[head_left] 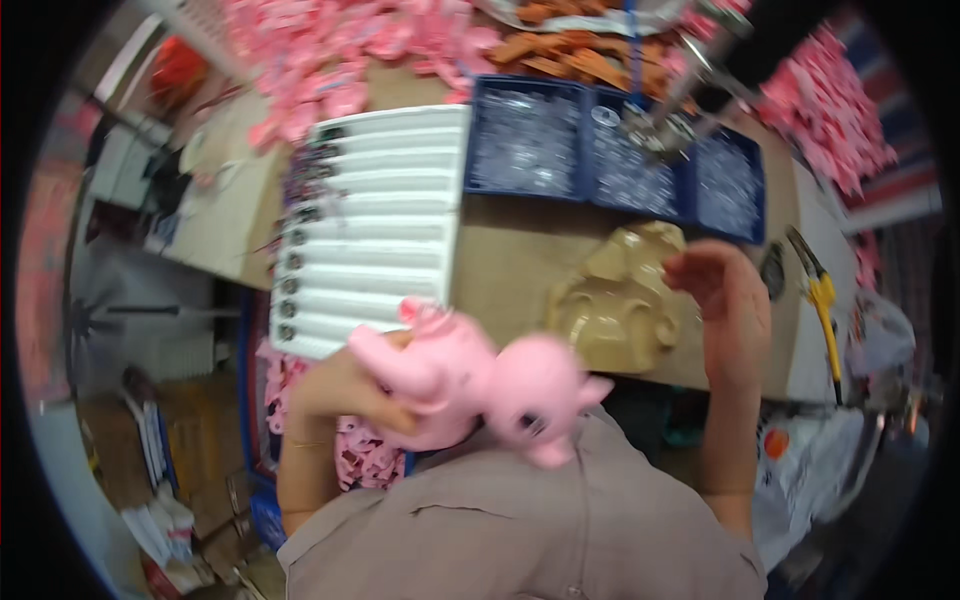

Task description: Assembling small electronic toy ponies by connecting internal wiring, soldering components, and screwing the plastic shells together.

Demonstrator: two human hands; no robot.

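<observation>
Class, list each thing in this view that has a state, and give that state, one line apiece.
Pink toy figure: held, tipped sideways
Left hand: closed on the pink toy figure
Right hand: raised, fingers loosely curled, nothing seen in it
Tan moulded piece: lying flat
White ribbed tray: small dark parts along its left side
Blue three-section bin: holding clear plastic pieces
Pink parts: loosely heaped

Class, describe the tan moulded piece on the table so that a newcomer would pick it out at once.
On the table, find the row of dark blue bins holding clear pieces. Nearer the person, just left of the right hand, lies the moulded piece. Its glossy tan surface with rounded hollows sets it apart from the straight-grooved white tray.
</observation>
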